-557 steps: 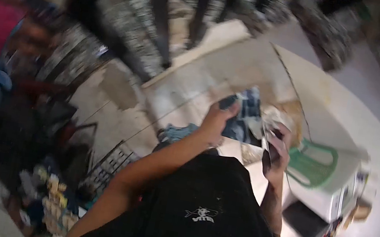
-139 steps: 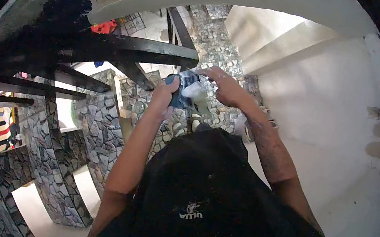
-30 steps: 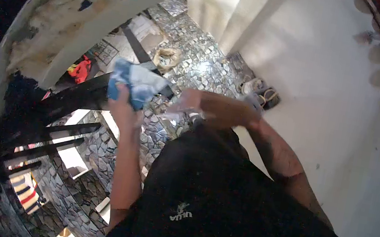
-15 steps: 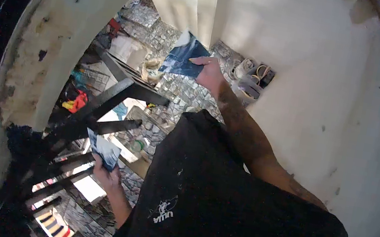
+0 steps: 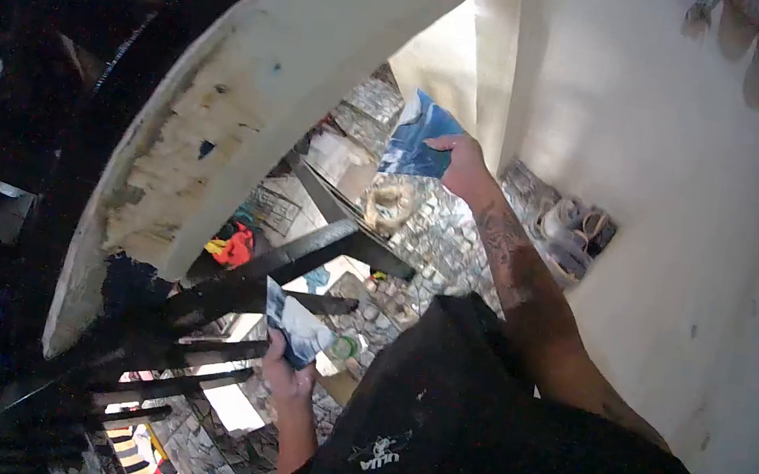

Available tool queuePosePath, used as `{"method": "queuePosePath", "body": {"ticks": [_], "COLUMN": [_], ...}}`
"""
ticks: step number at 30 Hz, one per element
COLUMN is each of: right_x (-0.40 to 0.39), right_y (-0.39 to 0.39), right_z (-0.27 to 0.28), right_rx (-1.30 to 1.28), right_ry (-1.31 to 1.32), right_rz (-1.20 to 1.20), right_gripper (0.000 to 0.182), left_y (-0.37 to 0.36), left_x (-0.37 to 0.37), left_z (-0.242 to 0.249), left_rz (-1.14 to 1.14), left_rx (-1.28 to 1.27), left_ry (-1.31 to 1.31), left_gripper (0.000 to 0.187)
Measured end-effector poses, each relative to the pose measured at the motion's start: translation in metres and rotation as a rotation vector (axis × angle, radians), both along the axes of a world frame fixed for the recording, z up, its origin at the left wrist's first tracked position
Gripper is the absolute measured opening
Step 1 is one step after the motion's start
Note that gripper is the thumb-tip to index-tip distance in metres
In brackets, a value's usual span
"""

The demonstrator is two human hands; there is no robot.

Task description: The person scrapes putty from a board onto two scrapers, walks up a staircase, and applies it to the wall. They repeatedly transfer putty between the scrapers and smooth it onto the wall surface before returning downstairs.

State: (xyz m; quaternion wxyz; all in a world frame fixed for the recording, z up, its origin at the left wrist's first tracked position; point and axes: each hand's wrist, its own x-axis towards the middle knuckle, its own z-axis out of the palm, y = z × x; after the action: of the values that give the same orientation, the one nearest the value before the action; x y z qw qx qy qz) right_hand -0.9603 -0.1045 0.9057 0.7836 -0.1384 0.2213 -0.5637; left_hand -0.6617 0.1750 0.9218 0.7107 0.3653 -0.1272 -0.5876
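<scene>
My right hand (image 5: pixel 462 162) is stretched out in front of me and grips a blue and white sheet (image 5: pixel 420 135) by its lower edge, held up near the white wall. My left hand (image 5: pixel 282 374) is low, close to my body, and holds a small stack of blue and white sheets (image 5: pixel 295 326) next to the black metal railing (image 5: pixel 227 296). My black shirt (image 5: pixel 483 458) fills the bottom of the view.
A curved white beam with peeling paint (image 5: pixel 216 127) arcs across the left. Below lie a stone-patterned floor (image 5: pixel 440 238), several shoes (image 5: pixel 571 232) by the white wall (image 5: pixel 707 224), a coiled rope (image 5: pixel 392 203) and red cloth (image 5: pixel 234 246).
Both hands held the sheets together a second ago. They have since parted: my right hand has raised one sheet forward, my left has dropped low with the rest. The view has swung.
</scene>
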Motion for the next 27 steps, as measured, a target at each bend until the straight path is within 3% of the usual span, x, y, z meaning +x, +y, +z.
{"method": "queuePosePath", "body": {"ticks": [4,7,13,17,21,27], "right_x": [0.001,0.008,0.020,0.036,0.027,0.042], "right_y": [-0.010,-0.062,-0.117,-0.108,-0.110,-0.103], "right_z": [0.080,0.094,0.148,0.180,0.189,0.203], "right_rx": [-0.196,-0.441,-0.783,-0.571,-0.600,-0.577], "right_ry": [0.334,0.419,1.030,1.338,1.332,1.439], "right_rz": [-0.332,-0.498,-0.875,-0.941,-1.010,-0.956], "right_gripper": [0.033,0.043,0.051,0.047,0.043,0.043], "left_y": [-0.002,0.004,0.015,0.020,0.015,0.014], "left_x": [-0.006,-0.002,0.012,0.027,0.021,0.024], "left_z": [-0.003,-0.010,-0.010,-0.025,-0.015,-0.022], "left_rz": [0.028,-0.011,0.052,0.141,0.080,0.094], "left_rx": [0.019,-0.046,-0.023,0.104,-0.105,-0.030], "left_ry": [0.075,0.084,0.026,-0.006,0.112,0.129], "left_gripper": [0.037,0.039,0.043,0.043,0.041,0.041]}}
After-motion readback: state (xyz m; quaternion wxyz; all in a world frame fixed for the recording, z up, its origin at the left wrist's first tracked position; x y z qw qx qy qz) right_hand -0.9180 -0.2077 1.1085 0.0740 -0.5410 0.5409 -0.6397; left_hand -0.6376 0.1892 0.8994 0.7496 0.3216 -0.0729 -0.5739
